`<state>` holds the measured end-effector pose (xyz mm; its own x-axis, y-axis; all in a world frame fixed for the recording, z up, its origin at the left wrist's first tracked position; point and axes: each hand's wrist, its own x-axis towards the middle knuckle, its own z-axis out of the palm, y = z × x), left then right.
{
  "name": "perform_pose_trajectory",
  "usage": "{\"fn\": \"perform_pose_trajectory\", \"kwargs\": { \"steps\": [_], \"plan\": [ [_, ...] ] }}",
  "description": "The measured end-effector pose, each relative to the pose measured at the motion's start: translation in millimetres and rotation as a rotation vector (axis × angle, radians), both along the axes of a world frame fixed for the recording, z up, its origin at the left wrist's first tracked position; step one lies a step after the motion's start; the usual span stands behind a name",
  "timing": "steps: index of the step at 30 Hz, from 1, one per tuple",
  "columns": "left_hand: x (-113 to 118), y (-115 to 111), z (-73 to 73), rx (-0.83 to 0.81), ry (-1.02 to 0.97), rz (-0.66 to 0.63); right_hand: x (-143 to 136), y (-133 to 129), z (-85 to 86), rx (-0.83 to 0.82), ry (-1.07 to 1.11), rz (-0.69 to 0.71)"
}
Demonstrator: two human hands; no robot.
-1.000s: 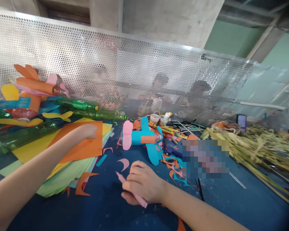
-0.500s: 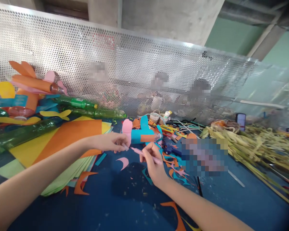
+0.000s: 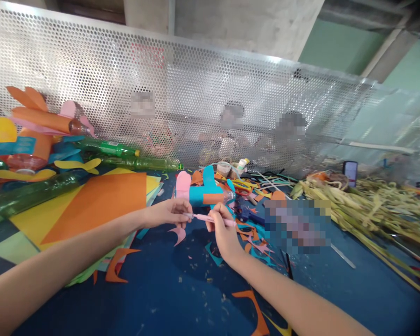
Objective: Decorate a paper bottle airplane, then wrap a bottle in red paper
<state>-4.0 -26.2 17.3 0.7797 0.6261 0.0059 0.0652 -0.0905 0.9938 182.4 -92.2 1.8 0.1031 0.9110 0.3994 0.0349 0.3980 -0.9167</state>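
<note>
My right hand (image 3: 221, 220) is closed round a pink pen (image 3: 206, 218), its tip end pointing left. In my left hand (image 3: 177, 212) a small translucent cap (image 3: 189, 215) is pinched; it meets the pen's tip, though how far the tip sits inside I cannot tell. Just behind both hands lies a small plane-like model (image 3: 196, 196), a plastic bottle wrapped in blue paper with an orange band and a pink tail piece. A curved pink paper scrap (image 3: 178, 235) lies below my left hand.
Orange and yellow paper sheets (image 3: 101, 200) are stacked at left, with green bottles (image 3: 126, 163) and an orange bottle model (image 3: 42, 121) beyond. Paper scraps (image 3: 252, 233), a dark blue glue gun (image 3: 247, 213), dried leaves (image 3: 336, 210) and a phone (image 3: 350, 172) lie to the right.
My hands have come together: the pen tip, apart from the cap before, now meets it. My left hand has shifted slightly right.
</note>
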Motion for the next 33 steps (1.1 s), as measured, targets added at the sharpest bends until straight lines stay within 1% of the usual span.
{"fn": "perform_pose_trajectory", "kwargs": {
  "steps": [2,5,9,13,17,20,24,29,33],
  "plan": [
    [1.6,-0.2,-4.7,-0.002,-0.032,0.017,-0.2,1.4,-0.3,-0.014,-0.017,0.011],
    [4.8,-2.9,-9.9,0.007,-0.092,0.089,0.8,4.4,-2.9,-0.062,-0.018,0.025],
    [7.9,-8.7,-12.5,-0.003,-0.114,0.179,2.4,8.9,-7.8,-0.107,0.029,0.060],
    [7.4,-11.1,-16.6,-0.054,-0.133,0.223,2.2,8.4,-8.3,-0.107,0.011,0.106],
    [7.1,-11.4,-22.1,-0.098,-0.159,0.201,1.6,4.0,-4.6,-0.064,-0.069,0.123],
    [8.1,-12.1,-22.9,-0.129,-0.167,0.200,1.1,2.2,-3.2,-0.034,-0.118,0.118],
    [7.6,-13.9,-20.1,-0.188,-0.171,0.190,-0.2,-1.2,-0.8,-0.055,-0.156,0.117],
    [5.5,-17.4,-17.4,-0.256,-0.209,0.131,-0.3,-11.5,11.0,0.002,-0.289,0.110],
    [9.4,-21.9,-12.1,-0.306,-0.222,0.116,2.9,-10.4,17.8,0.017,-0.296,0.137]
  ]
}}
